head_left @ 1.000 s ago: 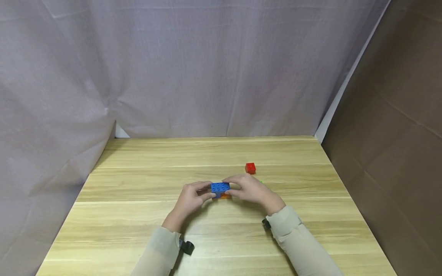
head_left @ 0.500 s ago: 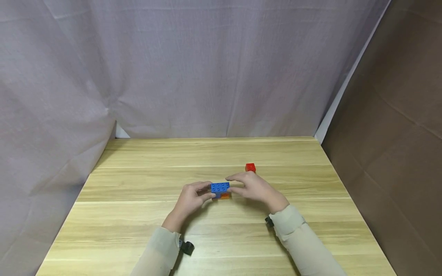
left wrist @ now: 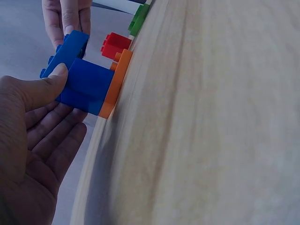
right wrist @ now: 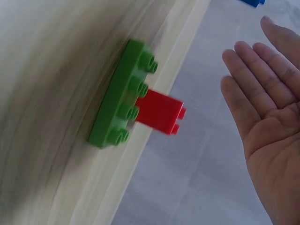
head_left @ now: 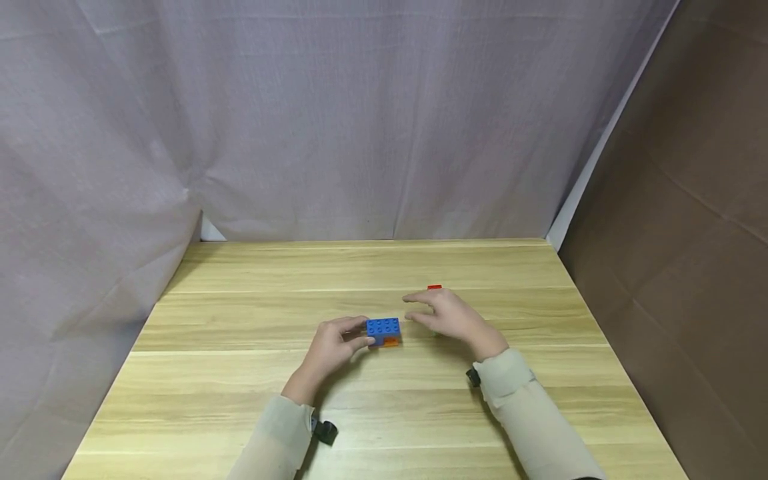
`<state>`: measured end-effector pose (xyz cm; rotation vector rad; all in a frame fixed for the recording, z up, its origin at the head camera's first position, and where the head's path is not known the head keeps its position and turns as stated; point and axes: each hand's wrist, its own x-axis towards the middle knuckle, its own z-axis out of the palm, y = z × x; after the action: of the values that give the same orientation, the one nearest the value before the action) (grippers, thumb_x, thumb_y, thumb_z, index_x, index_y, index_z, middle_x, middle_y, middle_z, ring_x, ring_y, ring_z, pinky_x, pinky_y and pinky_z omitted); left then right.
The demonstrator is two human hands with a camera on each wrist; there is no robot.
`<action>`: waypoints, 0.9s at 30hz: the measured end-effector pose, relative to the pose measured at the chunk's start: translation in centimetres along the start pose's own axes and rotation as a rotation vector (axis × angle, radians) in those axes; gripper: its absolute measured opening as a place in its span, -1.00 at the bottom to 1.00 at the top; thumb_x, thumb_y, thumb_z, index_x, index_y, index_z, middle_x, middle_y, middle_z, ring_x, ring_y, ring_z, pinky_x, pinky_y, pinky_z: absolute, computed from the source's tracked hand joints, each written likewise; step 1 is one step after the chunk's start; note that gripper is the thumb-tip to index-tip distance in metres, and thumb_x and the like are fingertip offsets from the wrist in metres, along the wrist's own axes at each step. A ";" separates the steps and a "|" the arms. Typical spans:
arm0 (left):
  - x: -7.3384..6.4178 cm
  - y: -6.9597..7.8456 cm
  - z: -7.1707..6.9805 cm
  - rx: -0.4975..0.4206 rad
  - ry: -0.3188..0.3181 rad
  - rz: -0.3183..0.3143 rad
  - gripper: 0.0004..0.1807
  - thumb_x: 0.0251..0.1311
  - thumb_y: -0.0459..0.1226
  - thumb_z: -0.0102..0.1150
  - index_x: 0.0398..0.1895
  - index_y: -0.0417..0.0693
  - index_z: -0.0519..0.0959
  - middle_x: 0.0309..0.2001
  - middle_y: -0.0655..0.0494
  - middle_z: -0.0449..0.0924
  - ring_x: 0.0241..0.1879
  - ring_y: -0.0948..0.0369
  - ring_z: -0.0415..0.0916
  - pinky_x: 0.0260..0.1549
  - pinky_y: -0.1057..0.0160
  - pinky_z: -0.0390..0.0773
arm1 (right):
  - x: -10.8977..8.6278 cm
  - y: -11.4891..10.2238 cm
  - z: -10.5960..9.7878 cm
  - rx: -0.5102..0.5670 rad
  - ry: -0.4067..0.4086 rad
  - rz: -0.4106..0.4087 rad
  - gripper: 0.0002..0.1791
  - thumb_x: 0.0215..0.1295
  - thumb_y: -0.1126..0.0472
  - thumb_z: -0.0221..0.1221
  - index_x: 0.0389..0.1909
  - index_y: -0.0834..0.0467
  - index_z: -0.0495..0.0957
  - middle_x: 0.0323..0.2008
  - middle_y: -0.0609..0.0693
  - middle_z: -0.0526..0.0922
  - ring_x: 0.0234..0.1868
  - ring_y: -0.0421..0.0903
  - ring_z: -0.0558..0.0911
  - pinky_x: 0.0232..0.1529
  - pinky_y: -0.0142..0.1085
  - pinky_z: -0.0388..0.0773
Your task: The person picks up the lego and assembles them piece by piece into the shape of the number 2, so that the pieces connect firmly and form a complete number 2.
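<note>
My left hand [head_left: 331,343] grips a small stack of toy building bricks from its left side, thumb in front. The stack has a blue studded brick [left wrist: 68,52] on top, another blue brick [left wrist: 89,84] below it and a thin orange brick [left wrist: 116,84] at the bottom. To the right, my right hand [head_left: 451,317] hovers with fingers extended and nothing in its grasp. A thin green brick [right wrist: 115,93] lies under that hand, almost hidden in the head view. Beyond it stands a red brick [head_left: 435,287], partly covered by the hand.
A wood-grain table [head_left: 240,387] carries the bricks. Grey cloth [head_left: 300,120] hangs behind its far edge, and a brown panel [head_left: 672,200] rises along the right side. Each wrist wears a small black camera [head_left: 326,432].
My right hand has let go of the blue brick and moved right and away from me, over the green brick and partly in front of the red one. My left hand has stayed put.
</note>
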<state>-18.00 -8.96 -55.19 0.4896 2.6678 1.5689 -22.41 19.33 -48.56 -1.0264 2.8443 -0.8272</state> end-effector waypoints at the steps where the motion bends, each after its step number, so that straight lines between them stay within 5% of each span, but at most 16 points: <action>1: 0.0 0.0 0.0 -0.005 -0.002 -0.001 -0.49 0.10 -0.10 0.50 0.15 0.02 0.67 0.10 0.07 0.68 -0.06 0.27 0.66 -0.03 0.34 0.63 | 0.1 0.3 -0.1 -0.002 0.013 0.007 -0.57 0.38 0.06 0.30 0.19 0.13 0.62 -0.13 0.03 0.75 -0.37 -0.18 0.65 -0.26 -0.25 0.65; 4: 0.0 0.0 0.0 -0.011 -0.006 -0.003 -0.48 0.09 -0.11 0.50 0.15 0.00 0.67 0.10 0.05 0.67 -0.08 0.28 0.66 -0.04 0.35 0.63 | 0.2 1.0 -0.4 -0.011 0.056 0.025 -0.58 0.37 0.08 0.30 0.21 0.10 0.61 -0.39 0.05 0.69 -0.60 -0.16 0.44 -0.47 -0.26 0.52; 6: 0.0 0.0 0.0 -0.013 -0.008 -0.004 -0.47 0.08 -0.11 0.50 0.15 -0.01 0.66 0.10 0.04 0.67 -0.09 0.28 0.66 -0.05 0.36 0.63 | 0.4 1.4 -0.6 -0.036 0.085 0.037 -0.57 0.37 0.08 0.31 0.21 0.10 0.61 -0.36 0.07 0.70 -0.47 -0.13 0.58 -0.36 -0.23 0.62; 10: 0.0 -0.1 0.0 -0.009 -0.004 -0.003 -0.46 0.08 -0.10 0.50 0.16 -0.03 0.66 0.10 0.04 0.67 -0.08 0.28 0.66 -0.05 0.36 0.63 | 0.7 2.0 -1.0 -0.070 0.102 0.076 -0.51 0.36 0.06 0.32 0.25 0.14 0.57 0.13 0.11 0.66 0.04 0.03 0.67 0.04 -0.07 0.65; 17: -0.1 -0.1 0.0 -0.007 -0.003 -0.010 -0.44 0.11 -0.07 0.49 0.18 -0.03 0.64 0.12 0.06 0.66 -0.04 0.25 0.66 0.00 0.30 0.63 | 0.8 3.7 -1.3 -0.113 0.056 0.185 -0.38 0.34 0.00 0.32 0.33 0.20 0.48 0.27 0.16 0.55 0.26 0.13 0.55 0.25 0.02 0.50; 27: 0.0 -0.3 0.1 -0.006 0.009 0.004 -0.45 0.11 -0.10 0.49 0.18 -0.06 0.64 0.08 0.08 0.68 -0.07 0.28 0.67 -0.03 0.31 0.64 | 0.8 5.1 -0.9 -0.093 -0.003 0.238 -0.36 0.33 0.06 0.33 0.34 0.25 0.45 0.21 0.20 0.59 0.03 0.02 0.63 0.11 -0.01 0.58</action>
<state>-18.04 -9.03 -55.47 0.4888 2.6694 1.5832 -26.22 22.63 -50.08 -0.6748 2.9483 -0.6789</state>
